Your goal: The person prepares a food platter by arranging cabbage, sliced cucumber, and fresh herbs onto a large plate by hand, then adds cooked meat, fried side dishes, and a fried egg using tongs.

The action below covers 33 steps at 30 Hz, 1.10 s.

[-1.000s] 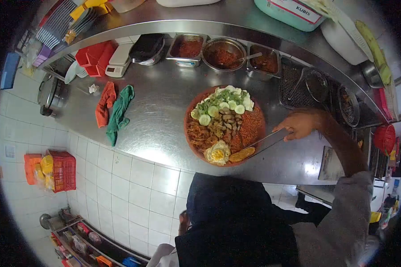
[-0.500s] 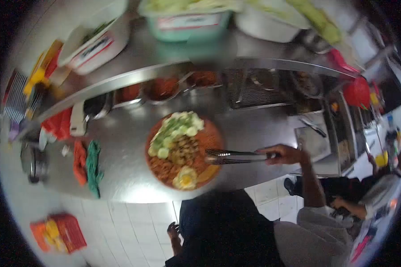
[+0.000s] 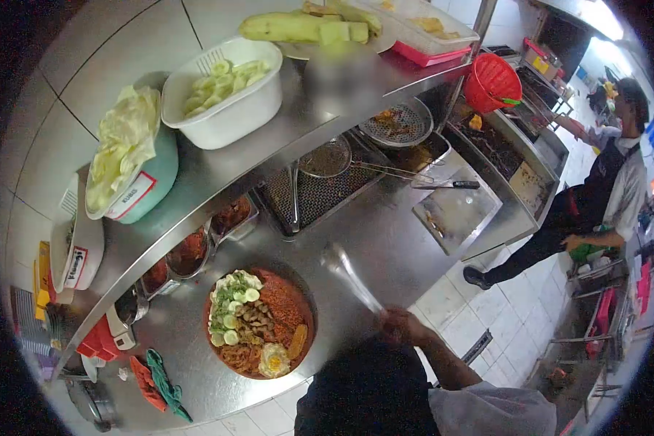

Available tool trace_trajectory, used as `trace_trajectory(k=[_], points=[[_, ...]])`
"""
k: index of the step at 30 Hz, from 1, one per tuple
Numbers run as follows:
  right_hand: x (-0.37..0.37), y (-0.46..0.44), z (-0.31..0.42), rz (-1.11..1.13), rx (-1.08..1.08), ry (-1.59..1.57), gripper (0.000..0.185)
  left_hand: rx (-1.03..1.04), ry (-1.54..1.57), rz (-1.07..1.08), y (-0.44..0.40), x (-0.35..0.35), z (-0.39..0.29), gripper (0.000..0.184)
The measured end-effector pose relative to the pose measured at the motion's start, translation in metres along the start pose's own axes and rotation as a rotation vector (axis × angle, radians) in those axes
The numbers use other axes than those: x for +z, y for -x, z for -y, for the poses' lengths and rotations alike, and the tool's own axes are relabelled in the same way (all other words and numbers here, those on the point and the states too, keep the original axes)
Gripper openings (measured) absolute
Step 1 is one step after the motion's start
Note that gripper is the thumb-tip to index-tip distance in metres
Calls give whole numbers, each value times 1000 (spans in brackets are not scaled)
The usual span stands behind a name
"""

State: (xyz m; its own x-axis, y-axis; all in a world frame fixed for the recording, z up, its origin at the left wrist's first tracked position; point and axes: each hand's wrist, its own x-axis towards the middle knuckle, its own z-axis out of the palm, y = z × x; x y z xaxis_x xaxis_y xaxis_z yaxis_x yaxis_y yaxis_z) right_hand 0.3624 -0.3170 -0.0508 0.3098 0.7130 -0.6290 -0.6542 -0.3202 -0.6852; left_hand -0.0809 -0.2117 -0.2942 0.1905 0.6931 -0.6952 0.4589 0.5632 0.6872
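Note:
My right hand [image 3: 405, 327] is closed round a pair of metal tongs [image 3: 356, 282], blurred by motion and held over the steel counter. To the left of the tongs, and apart from them, sits a large round platter of orange-red rice [image 3: 283, 291]. On it lie sliced cucumber [image 3: 230, 337] with shredded greens, brown meat pieces [image 3: 257, 314] in the middle, shredded meat, a yellow-brown slab and a fried egg [image 3: 275, 360]. My left hand is out of view.
Above the counter, a shelf [image 3: 283, 149] carries tubs of cut vegetables [image 3: 221, 98]. Metal pans of red sauce [image 3: 189, 254] stand beneath it. A wire rack tray [image 3: 320, 189], strainer and knife [image 3: 450, 184] lie behind. Another person [image 3: 596, 189] stands at the right.
My right hand has pulled the tongs back from over the platter. My view has turned to the right, so the platter sits lower and further left. My left hand has left the view.

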Motion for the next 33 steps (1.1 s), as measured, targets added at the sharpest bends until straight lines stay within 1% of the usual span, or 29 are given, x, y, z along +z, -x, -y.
trace_trajectory(k=[2,4,6,8,9,10,11,13,14,16,17,18,20,21,22,24,25,27,28,29,30,31,32,33], points=[[-22,-14,28,-29,-278,-16,25,-12,6,2,0,8,-5,31],[-71,-44,48,-308,-696,452,26,-25,16,-5,0,17,-8,31],[-116,-63,97,-652,-826,940,29,-29,25,-10,-1,25,-10,31],[-82,-20,205,-601,-750,966,29,-33,35,-18,-2,33,-11,31],[-101,-36,232,-260,-654,249,29,-32,44,-23,0,36,-10,31],[-126,-54,254,91,-488,-446,30,-35,49,-27,0,40,-11,31],[-140,-74,274,103,-489,-436,30,-41,54,-29,-1,45,-11,31],[-161,-115,306,305,-321,-624,28,-49,71,-44,-1,56,-11,31],[-173,-139,314,321,-316,-612,28,-54,78,-52,0,62,-11,31],[-187,-183,327,175,-321,-560,43,-69,95,-65,1,72,-10,30],[-181,-191,337,262,-235,-580,21,-76,103,-73,2,76,-8,30],[-176,-198,343,276,-226,-572,21,-82,112,-83,3,79,-7,30],[-171,-211,349,144,-216,-689,18,-102,125,-95,4,87,-3,30],[-173,-215,351,206,-190,-720,20,-119,129,-96,4,92,-2,30],[-172,-221,351,211,-180,-714,20,-125,134,-103,4,96,-1,30],[-168,-227,350,46,-342,-717,38,-140,138,-105,6,102,5,30],[-167,-228,349,48,-333,-715,38,-150,140,-106,9,103,9,30],[-174,-231,348,-21,-372,-591,30,-156,150,-104,17,107,19,30],[-224,-261,339,265,-325,-625,30,-158,167,-108,21,108,26,30],[-234,-273,333,561,-247,-659,29,-161,198,-116,26,108,41,30],[-246,-279,333,127,-319,-948,24,-182,293,-108,23,106,54,29],[-308,-320,355,418,-65,-718,26,-255,471,-98,20,105,48,29],[-284,-299,345,585,-467,-391,18,-319,577,-120,34,106,64,29],[-265,-282,384,571,-299,-550,27,-165,215,-135,36,102,74,26]])
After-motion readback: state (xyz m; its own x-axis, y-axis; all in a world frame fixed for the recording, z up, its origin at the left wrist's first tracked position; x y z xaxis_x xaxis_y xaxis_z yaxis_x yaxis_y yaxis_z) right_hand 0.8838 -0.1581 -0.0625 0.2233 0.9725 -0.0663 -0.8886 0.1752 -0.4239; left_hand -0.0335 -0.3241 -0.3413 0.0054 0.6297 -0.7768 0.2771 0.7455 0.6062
